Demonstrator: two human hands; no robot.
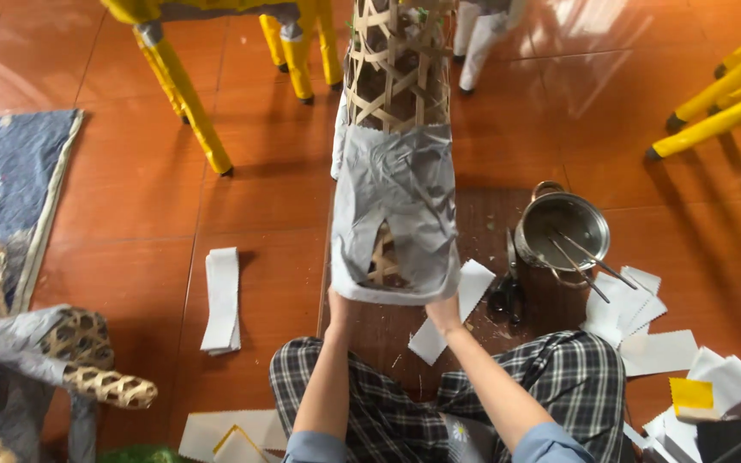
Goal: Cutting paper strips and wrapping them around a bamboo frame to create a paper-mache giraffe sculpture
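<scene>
Polished red tile floor, a person seated on it papering a woven bamboo frame.

Nearest, the left hand [337, 305] and right hand [444, 312] each press the lower edge of the grey paper covering [396, 201] on the bamboo lattice frame [398, 64], which stands before the knees. Beside them lie scissors [506, 291] and cut white paper strips [221, 298]; farther right, a steel pot [562, 228] holding brushes. Damp paper may tear or wrinkle if tugged unevenly.

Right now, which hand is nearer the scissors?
Right. The right hand grips the woven frame's papered end just left of the scissors; the left hand holds the far corner.
</scene>
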